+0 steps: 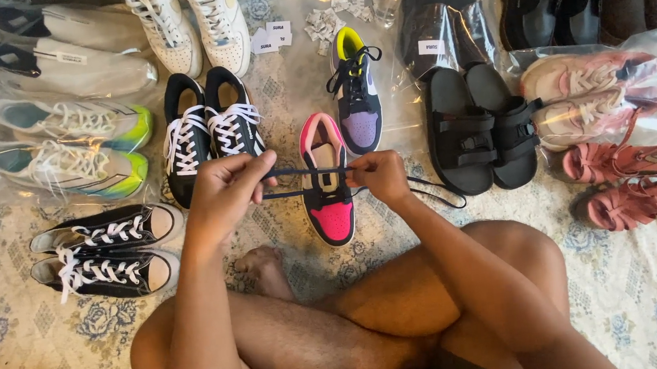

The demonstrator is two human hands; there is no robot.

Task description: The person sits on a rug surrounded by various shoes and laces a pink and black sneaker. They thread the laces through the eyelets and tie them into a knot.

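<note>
Landmark: pink-and-black sneaker (327, 184), smooth panels, rounded toe, lying flat on the patterned rug (634, 293).
Lace: dark flat lace (296, 173), pulled taut across the sneaker's eyelets.
My left hand (224, 193): just left of the sneaker, fingers pinched shut on the lace.
My right hand (381, 176): touching the sneaker's right edge, fingers closed on the lace.
Beyond the sneaker: purple sneaker (357, 92), yellow lining.
Right of it: black strapped sandals (480, 129), matte.

Clear plastic bags (61, 65) hold shoes at left and right (610, 84); small white paper labels (271, 37) lie top centre.
</note>
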